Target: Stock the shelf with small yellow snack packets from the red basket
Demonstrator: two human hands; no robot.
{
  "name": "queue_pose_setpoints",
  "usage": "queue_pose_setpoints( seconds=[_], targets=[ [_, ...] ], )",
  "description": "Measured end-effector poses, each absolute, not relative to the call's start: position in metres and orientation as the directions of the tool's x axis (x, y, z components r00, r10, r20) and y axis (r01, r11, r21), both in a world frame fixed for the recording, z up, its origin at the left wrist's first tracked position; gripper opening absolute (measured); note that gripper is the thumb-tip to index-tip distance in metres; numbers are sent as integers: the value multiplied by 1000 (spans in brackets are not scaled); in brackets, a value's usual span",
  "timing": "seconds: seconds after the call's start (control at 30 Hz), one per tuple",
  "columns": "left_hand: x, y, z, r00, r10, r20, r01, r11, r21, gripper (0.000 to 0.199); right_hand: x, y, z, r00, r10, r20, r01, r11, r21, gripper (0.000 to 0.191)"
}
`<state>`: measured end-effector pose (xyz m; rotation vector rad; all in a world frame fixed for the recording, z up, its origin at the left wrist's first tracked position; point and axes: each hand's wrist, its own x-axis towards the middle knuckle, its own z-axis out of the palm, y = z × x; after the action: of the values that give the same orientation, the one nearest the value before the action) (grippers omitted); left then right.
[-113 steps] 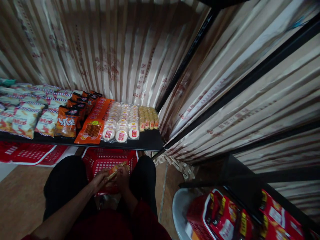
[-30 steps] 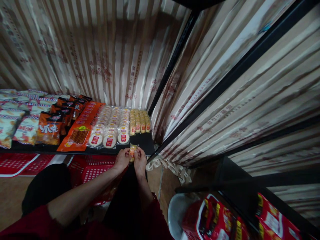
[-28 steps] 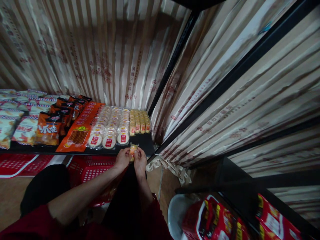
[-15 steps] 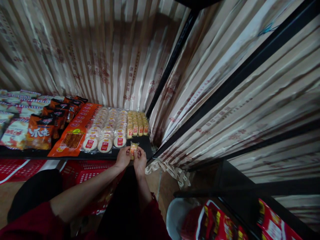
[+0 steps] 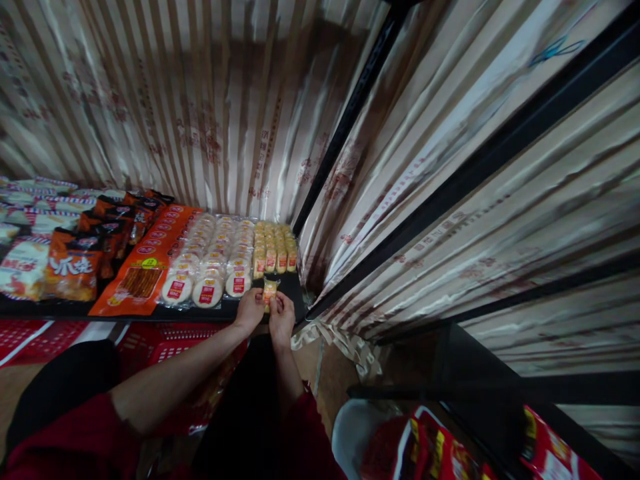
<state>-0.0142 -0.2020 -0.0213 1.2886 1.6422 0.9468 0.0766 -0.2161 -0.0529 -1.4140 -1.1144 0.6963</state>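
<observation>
I see left hand [image 5: 251, 311] and right hand [image 5: 283, 318] side by side, lower middle of frame, fingertips of both pinched on small packet [image 5: 270, 291]. Packet sits over front part of black shelf [image 5: 293, 288]; can't tell if touching. Yellow snack rows [image 5: 277, 248] just above, round crackers [image 5: 208, 291] left, red basket [image 5: 137, 343] lower left.

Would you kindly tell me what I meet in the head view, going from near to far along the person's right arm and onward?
Dark red sleeve → right hand → held yellow wrapped packet → rows of yellow wrapped packets → pleated printed curtain.
</observation>
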Motion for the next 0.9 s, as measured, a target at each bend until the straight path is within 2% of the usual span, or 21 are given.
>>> queue_pose_setpoints(
  seconds=[0.3, 0.53, 0.73, 0.9],
  targets=[
    [-10, -196, -28, -147, 975, -164, 303, 202, 931, 24, 78, -215, -59, 364, 899, 244, 401, 85, -912, 29],
    [-9, -194, -26, -149, 973, -175, 365, 219, 905, 23, 79, -214, -52, 316, 901, 299, 662, 16, -749, 33],
    [-8, -191, -23, -173, 964, -200, 411, 255, 875, 24, 75, -214, -52, 298, 891, 344, 717, 29, -696, 34],
    [-9, -187, -21, -156, 969, -190, 390, 237, 890, 23, 72, -210, -51, 304, 893, 331, 706, 22, -708, 34]
  ],
)
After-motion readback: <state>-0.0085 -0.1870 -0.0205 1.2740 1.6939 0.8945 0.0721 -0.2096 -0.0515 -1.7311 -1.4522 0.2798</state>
